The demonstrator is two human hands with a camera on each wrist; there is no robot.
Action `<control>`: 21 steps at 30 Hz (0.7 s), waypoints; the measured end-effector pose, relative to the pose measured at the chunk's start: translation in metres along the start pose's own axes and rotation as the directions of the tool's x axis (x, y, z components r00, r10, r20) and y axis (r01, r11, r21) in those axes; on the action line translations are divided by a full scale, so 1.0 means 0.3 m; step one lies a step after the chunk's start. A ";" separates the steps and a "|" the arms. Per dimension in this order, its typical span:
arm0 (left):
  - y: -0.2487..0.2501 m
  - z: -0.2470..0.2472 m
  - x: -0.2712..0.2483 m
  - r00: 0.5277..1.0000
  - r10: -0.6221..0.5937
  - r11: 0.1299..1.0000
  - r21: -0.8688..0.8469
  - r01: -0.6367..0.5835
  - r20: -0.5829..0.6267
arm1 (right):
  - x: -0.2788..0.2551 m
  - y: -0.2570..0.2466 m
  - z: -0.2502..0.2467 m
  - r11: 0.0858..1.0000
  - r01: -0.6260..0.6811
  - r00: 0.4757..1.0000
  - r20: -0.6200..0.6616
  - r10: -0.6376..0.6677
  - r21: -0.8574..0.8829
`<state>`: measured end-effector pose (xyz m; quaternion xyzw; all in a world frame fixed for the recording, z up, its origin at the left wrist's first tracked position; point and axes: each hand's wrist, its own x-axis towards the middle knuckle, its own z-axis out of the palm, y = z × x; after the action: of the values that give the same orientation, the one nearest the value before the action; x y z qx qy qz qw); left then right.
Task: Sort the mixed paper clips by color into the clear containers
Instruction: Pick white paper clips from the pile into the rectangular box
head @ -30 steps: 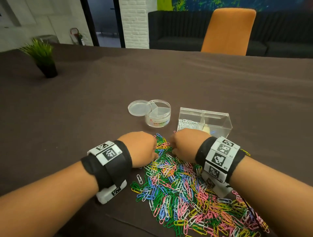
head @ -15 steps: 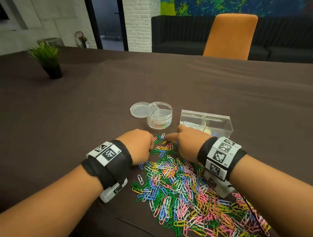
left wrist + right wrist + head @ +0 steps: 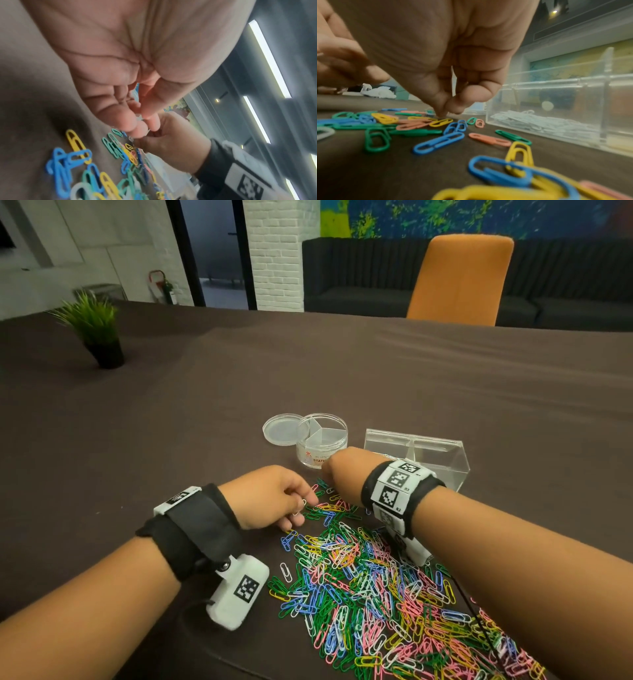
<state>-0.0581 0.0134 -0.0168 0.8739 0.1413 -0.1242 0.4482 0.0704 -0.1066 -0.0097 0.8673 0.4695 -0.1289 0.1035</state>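
Observation:
A big heap of mixed colored paper clips lies on the dark tablecloth. My left hand hovers at the heap's far left edge, its fingers curled round white paper clips; the left wrist view shows those fingers bunched together. My right hand reaches to the heap's far end, beside the round divided container. Its thumb and finger tips pinch down onto the cloth among loose clips; no clip shows between them. The clear rectangular box holds white clips in its left compartment.
The round container's lid lies just left of it. A small potted plant stands far left on the table. An orange chair and a dark sofa are behind the far edge.
My right hand has moved forward from the heap toward the round container and lowered its fingertips to the cloth. The left hand has shifted slightly forward, and white clips now show in its fingers.

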 end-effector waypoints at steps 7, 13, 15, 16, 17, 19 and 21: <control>0.008 0.025 -0.030 0.999 -0.037 0.978 -0.208 0.034 -0.011 | -0.116 0.082 0.041 0.933 0.024 0.960 -0.270 0.079 0.359; -0.009 0.001 -0.110 0.995 0.048 0.785 0.613 -0.090 0.085 | -0.214 0.086 0.069 0.721 -0.040 0.999 0.044 0.013 0.692; -0.023 0.000 -0.126 0.997 0.028 0.759 0.648 -0.064 0.066 | -0.220 0.088 0.075 0.654 -0.112 0.989 0.148 0.001 0.748; -0.029 0.002 -0.132 0.997 0.012 0.756 0.652 -0.056 0.073 | -0.219 0.087 0.078 0.644 -0.126 0.986 0.165 0.000 0.755; -0.028 0.007 -0.139 0.997 0.003 0.755 0.653 -0.053 0.078 | -0.216 0.085 0.081 0.647 -0.132 0.985 0.172 0.002 0.751; -0.023 0.017 -0.154 0.997 0.012 0.751 0.657 -0.061 0.079 | -0.208 0.076 0.087 0.681 -0.126 0.987 0.162 0.010 0.722; -0.018 0.024 -0.161 0.996 0.029 0.753 0.653 -0.075 0.080 | -0.201 0.064 0.091 0.756 -0.079 0.995 0.094 0.023 0.650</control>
<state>-0.1055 0.0040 -0.0082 0.9746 0.0500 -0.1815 0.1214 0.0514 -0.1727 -0.0151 0.8557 0.3669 -0.3158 -0.1828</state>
